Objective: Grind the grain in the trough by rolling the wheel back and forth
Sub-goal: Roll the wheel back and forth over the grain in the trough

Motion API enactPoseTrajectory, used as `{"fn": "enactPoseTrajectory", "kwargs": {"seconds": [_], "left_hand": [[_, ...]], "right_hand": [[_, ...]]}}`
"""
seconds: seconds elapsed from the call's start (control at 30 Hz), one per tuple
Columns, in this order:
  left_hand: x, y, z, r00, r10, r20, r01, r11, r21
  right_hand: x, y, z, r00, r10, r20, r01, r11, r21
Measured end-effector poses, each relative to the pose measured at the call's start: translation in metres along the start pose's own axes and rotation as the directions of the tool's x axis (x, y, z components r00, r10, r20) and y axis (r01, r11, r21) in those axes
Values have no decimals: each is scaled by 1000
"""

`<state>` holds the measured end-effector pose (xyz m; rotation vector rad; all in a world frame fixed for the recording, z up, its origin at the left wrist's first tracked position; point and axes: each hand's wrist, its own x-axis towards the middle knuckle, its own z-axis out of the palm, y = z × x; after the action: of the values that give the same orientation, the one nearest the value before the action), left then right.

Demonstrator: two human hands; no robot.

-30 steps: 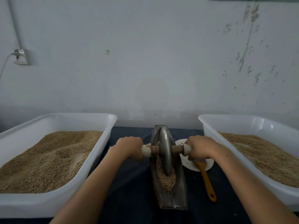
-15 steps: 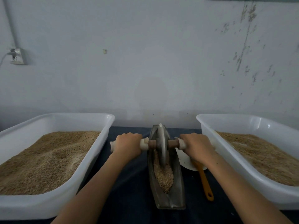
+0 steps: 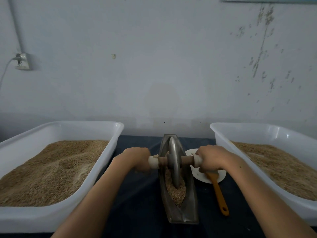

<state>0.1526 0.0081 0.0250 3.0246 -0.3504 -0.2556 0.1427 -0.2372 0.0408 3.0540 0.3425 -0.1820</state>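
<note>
Clasping axle (image 3: 187,159): both hands (image 3: 139,158) (image 3: 211,159) curled tight (wheel (image 3: 173,164) mid-trough (image 3: 188,213)).

Your left hand (image 3: 137,158) is curled knuckles-up around the left end of the wheel's axle handle (image 3: 155,161), and your right hand (image 3: 211,159) grips the right end the same way, fingers wrapped under and out of sight. Both forearms are bare and reach forward from the lower corners of the view, converging toward the middle. Wrists run roughly straight and level with each other, hands well apart.
</note>
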Motion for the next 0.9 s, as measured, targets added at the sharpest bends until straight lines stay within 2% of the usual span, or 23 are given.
{"fn": "enactPoseTrajectory", "kwargs": {"seconds": [0.1,0.3,0.4,0.47,0.57,0.7,0.8,0.9], "left_hand": [[1,0,2,994,18,-104,-12,998,58],[4,2,12,918,55,-392,5,989,150],[5,-1,16,897,56,-439,-3,993,121],[5,-2,17,903,48,-427,-4,995,103],[4,-3,14,944,27,-328,-1,997,80],[-1,0,4,990,3,-142,9,996,86],[-3,3,-2,1000,-3,-26,4,998,62],[-2,4,-5,1000,10,3,-10,998,66]], "right_hand": [[3,1,5,998,0,-63,-1,1000,-19],[8,1,21,926,-21,-378,10,999,-31],[10,-2,25,867,-38,-497,2,997,-73],[10,-3,25,858,-42,-512,-6,996,-91],[6,-4,20,895,-39,-445,-7,995,-100],[-1,-3,6,987,-20,-157,6,996,-88],[-2,0,0,1000,-10,7,10,1000,3],[-3,3,-1,996,-7,86,1,998,67]]}}
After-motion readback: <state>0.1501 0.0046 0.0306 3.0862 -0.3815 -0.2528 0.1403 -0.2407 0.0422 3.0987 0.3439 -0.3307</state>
